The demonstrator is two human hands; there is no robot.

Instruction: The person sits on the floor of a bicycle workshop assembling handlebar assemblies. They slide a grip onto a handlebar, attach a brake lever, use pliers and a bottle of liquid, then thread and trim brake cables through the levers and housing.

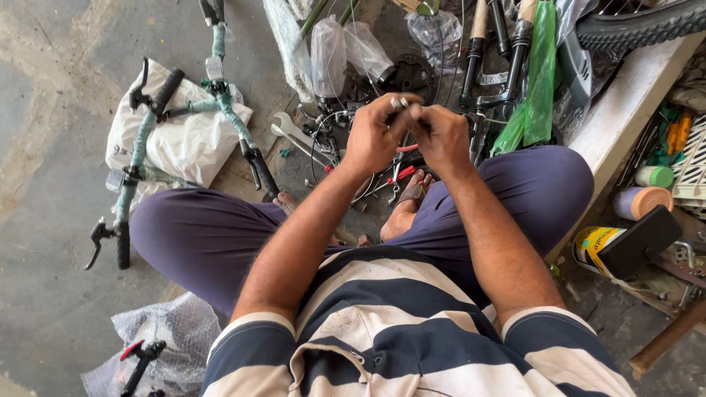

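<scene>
My left hand (376, 132) and my right hand (440, 136) meet in front of me above my knees, fingertips pinched together on a small metal part (404, 104) that I cannot make out. Both hands are closed around it. Below them on the floor lie red-handled pliers (399, 175), a spanner (293, 133) and a tangle of black cables and bicycle parts (331, 125). I sit with my legs folded, one bare foot (406, 209) under my hands.
Bicycle handlebars with black grips (147, 140) lie on a white bag (187, 143) at the left. A suspension fork (494, 66), green plastic (540, 73) and a tyre (640, 26) stand ahead. A wooden bench (625, 103), cans (599, 246) and tools crowd the right.
</scene>
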